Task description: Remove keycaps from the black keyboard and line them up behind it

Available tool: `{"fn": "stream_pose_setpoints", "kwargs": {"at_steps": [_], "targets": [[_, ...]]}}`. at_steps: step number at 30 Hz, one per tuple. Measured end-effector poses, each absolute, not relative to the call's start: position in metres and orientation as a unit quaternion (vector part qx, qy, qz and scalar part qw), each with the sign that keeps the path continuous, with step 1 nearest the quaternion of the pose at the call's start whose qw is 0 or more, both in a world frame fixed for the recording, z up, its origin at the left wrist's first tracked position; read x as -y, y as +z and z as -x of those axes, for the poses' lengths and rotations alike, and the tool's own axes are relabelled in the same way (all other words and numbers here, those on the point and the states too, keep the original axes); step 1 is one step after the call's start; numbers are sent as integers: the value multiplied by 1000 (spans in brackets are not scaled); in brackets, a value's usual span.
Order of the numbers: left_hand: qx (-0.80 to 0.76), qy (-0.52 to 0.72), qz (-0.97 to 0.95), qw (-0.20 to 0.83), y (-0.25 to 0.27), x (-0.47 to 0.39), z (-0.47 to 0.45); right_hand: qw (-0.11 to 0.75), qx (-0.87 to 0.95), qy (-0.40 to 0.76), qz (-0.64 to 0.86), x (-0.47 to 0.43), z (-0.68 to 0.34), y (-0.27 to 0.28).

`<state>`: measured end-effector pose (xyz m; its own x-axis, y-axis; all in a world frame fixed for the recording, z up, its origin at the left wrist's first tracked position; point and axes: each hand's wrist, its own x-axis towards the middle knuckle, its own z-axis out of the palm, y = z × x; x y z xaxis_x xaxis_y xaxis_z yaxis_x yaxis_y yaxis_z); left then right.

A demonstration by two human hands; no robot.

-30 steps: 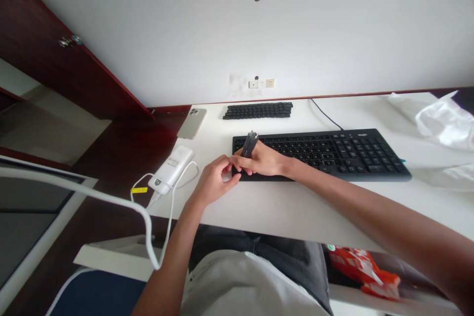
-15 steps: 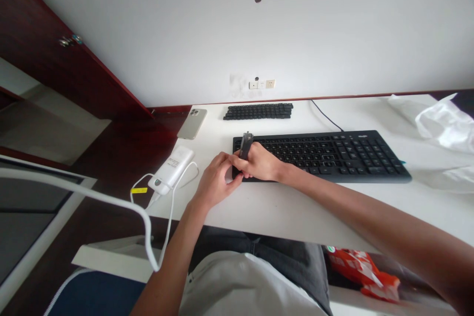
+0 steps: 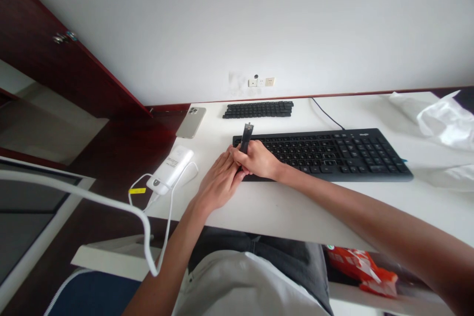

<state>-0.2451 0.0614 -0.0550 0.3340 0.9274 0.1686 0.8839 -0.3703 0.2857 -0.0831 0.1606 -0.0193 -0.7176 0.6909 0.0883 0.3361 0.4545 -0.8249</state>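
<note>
A black keyboard (image 3: 318, 176) lies on the white table, and many positions on its left and middle show bare key sockets; the number pad on the right has its keycaps. My right hand (image 3: 259, 160) is closed around a slim black tool (image 3: 246, 137) with a metallic upper end, held upright over the keyboard's left part. Its lower end is hidden by my fingers. Flat against the keyboard's left end rests my left hand (image 3: 220, 180), fingers stretched and touching the right hand. Loose black keycaps (image 3: 258, 109) stand in rows behind the keyboard.
A phone (image 3: 191, 122) lies at the back left. Nearer is a white power bank (image 3: 172, 165) with a white cable (image 3: 142, 219) looping past the table edge. White plastic bags (image 3: 442, 118) lie on the right; an orange-red package (image 3: 365, 269) sits below the tabletop.
My left hand has gone from curled fingers to lying flatter with fingers stretched out. The black tool now stands slightly higher in my right hand.
</note>
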Motion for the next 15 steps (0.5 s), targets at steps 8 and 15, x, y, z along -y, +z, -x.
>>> {"fn": "stream_pose_setpoints", "kwargs": {"at_steps": [8,15], "targets": [[-558,153,-811,86,-50,-62,244,201,780,497,322,-165,84,-19],[-549,158,-816,90,-46,-62,244,160,765,516,351,-168,85,-10]]}}
